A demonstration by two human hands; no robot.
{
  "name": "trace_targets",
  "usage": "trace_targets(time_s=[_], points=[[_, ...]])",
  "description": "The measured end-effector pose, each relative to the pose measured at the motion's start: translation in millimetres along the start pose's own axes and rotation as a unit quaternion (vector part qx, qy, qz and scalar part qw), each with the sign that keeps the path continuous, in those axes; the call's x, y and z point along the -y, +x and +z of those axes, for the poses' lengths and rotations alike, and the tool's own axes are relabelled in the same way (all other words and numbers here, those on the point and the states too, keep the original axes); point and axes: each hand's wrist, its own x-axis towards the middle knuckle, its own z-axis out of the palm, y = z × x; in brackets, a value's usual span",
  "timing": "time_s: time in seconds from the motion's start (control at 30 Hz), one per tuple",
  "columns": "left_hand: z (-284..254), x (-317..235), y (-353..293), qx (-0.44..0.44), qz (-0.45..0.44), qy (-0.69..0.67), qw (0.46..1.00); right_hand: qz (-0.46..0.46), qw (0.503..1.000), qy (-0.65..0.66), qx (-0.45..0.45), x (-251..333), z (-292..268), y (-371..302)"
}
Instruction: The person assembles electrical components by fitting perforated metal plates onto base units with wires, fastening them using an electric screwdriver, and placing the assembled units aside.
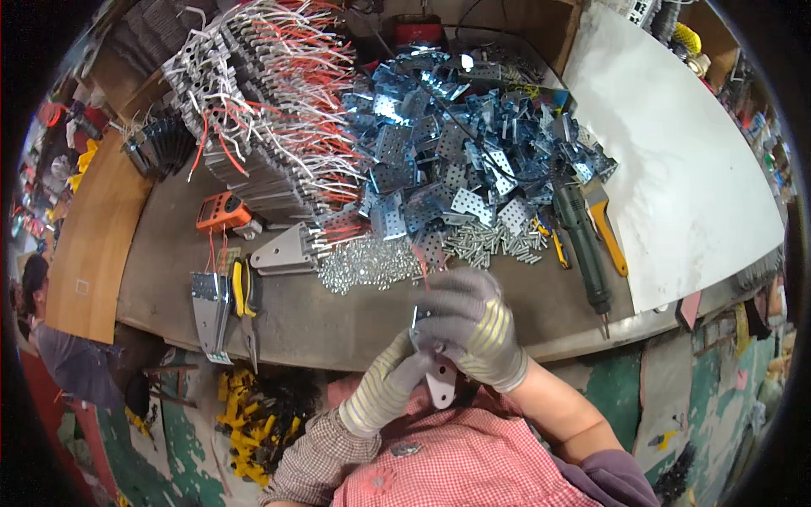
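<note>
Two gloved hands meet over the near edge of the bench (338, 313), both closed on one small metal bracket (440, 384). Right hand (475, 325) wraps the bracket's upper part from above; left hand (390, 384) pinches it from below-left. Bracket's pale lower tip pokes out beneath the fingers, held clear of the bench, just above a pink checked shirt. Just beyond the hands: a scatter of small silver screws (372, 266). Behind those, a big heap of perforated metal plates (456, 144). To its left, stacked finished plates with red and white wires (270, 110). Right of the screws lies a green power screwdriver (583, 241). Left side: yellow-handled pliers (243, 296) and an orange meter (221, 211).
</note>
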Motion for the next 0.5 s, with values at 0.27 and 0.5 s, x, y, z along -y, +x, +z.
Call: trace_targets(time_s=[0.27, 0.5], points=[[14, -14, 13, -0.002, 0.012, 0.002, 1.0, 0.167, 0.985, -0.004, 0.054, 25, -2, -21], [4, -73, 104, -0.284, 0.273, 0.695, 0.601, 0.36, 0.761, 0.471, -0.264, 6, 4, -50]])
